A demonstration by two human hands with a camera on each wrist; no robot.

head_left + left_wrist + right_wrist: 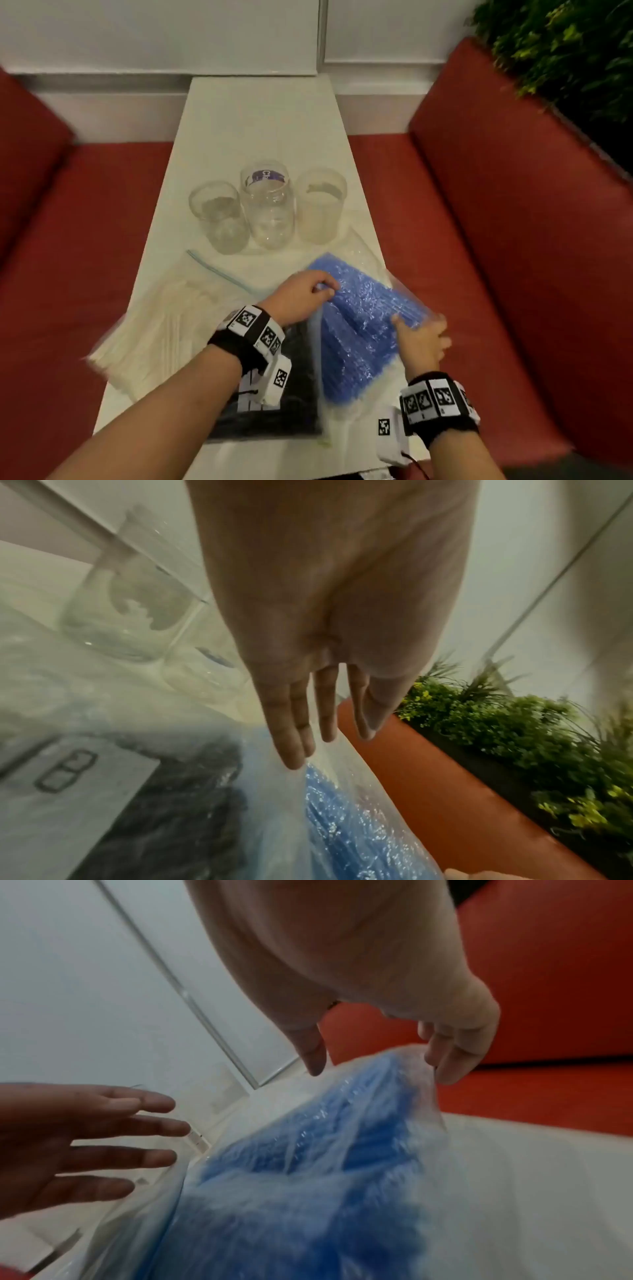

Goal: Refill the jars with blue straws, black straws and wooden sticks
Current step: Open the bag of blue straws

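Observation:
Three clear jars stand in a row mid-table: left (219, 219), middle (269, 205), right (320, 205). In front of them lies a clear bag of blue straws (359, 318), raised at its right side. My right hand (421, 337) grips that side, its fingers (445, 1056) curled into the plastic. My left hand (325, 287) reaches to the bag's left edge with straight, spread fingers (298, 745) that touch the plastic. A bag of black straws (284, 387) lies under my left wrist. A bag of pale wooden sticks (161, 318) lies at the left.
The white table (260, 113) is narrow, with red benches on the left (68, 240) and right (479, 240). A white wall closes its far end. Green plants (565, 44) stand behind the right bench. The bags overhang the table's edges.

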